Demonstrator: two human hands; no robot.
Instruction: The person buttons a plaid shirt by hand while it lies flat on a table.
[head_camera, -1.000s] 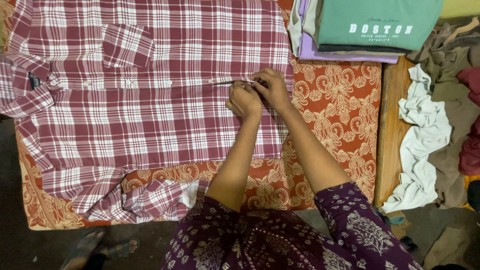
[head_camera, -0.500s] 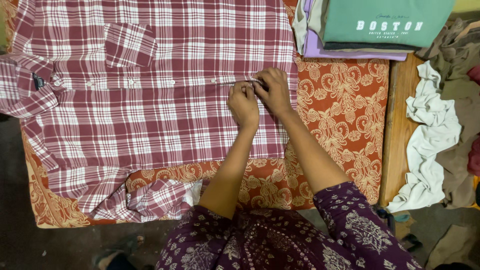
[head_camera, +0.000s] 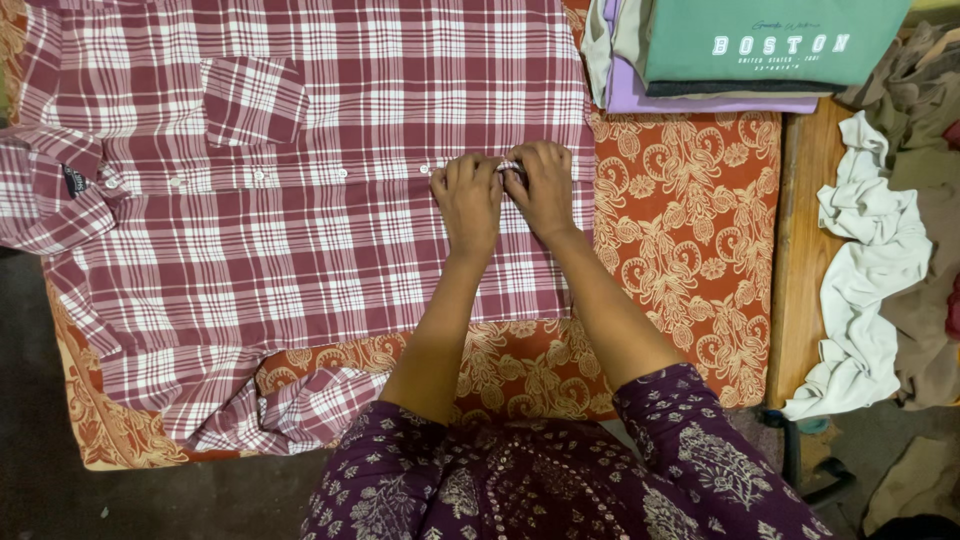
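Observation:
A maroon and white plaid shirt (head_camera: 300, 200) lies spread flat on an orange patterned cloth (head_camera: 680, 220), collar to the left, hem to the right. My left hand (head_camera: 466, 195) and my right hand (head_camera: 542, 185) sit side by side on the button strip near the hem. Both pinch the strip's fabric between fingers and thumbs. The spot between the fingertips is hidden by the fingers. One sleeve (head_camera: 300, 410) lies crumpled at the near edge of the cloth.
A stack of folded clothes with a green shirt on top (head_camera: 760, 45) sits at the far right corner. A wooden edge (head_camera: 800, 250) borders the cloth on the right. A crumpled white garment (head_camera: 860, 270) and other loose clothes lie beyond it.
My left hand has slid a little to the left along the button strip and flattened. My right hand stays at the same spot. The view shifted slightly.

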